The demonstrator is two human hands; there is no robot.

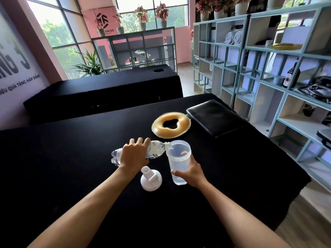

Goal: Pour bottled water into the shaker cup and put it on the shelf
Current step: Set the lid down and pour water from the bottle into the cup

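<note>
Pour underway: bottle [154, 150] gripped by left hand [132, 154], shaker cup [178, 161] by right hand [190, 171]; little water in, lid [151, 179] off, shelf [268, 72] placement pending.

The left hand [133, 154] covers the middle of the water bottle [155, 149], so its label cannot be read. The right hand [190, 171] hides the near side of the shaker cup [178, 158]. Both forearms are cut off by the bottom edge.
</note>
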